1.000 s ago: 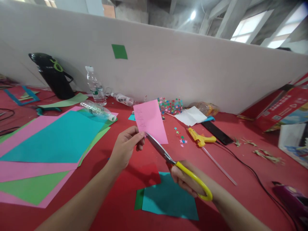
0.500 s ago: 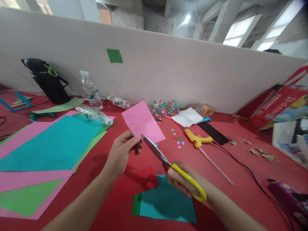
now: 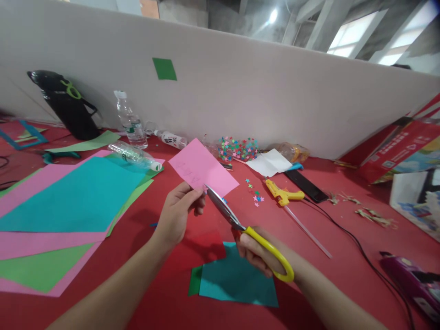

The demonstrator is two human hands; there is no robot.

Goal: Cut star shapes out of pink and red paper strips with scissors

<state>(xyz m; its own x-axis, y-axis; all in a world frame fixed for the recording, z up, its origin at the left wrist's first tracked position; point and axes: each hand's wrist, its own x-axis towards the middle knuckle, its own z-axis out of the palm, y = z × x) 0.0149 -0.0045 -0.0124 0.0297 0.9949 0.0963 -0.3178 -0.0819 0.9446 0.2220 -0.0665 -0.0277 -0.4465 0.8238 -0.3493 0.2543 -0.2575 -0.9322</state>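
Observation:
Between its thumb and fingers, my left hand (image 3: 178, 208) pinches the near edge of a pink sheet of paper (image 3: 202, 167), held above the table. Faint pencil marks run along the sheet's left part. My right hand (image 3: 256, 252) is closed around the yellow handles of a pair of scissors (image 3: 227, 213). The blade tips meet the paper's lower edge right beside my left fingertips, and the blades look nearly together. Below my right hand lie a teal sheet (image 3: 237, 284), a green piece (image 3: 195, 280) and a red sheet (image 3: 206, 243).
Stacked coloured sheets (image 3: 68, 197) cover the left side, a plastic bottle (image 3: 132, 156) on them. Behind stand a black flask (image 3: 68, 105) and a clear bottle (image 3: 130, 121). To the right lie a yellow glue gun (image 3: 283, 193), a phone (image 3: 305, 185) and small stars (image 3: 257, 198).
The camera view has tipped slightly downward, so the background sits higher. The pink sheet now lies flatter and turned a little, while both hands keep their grip.

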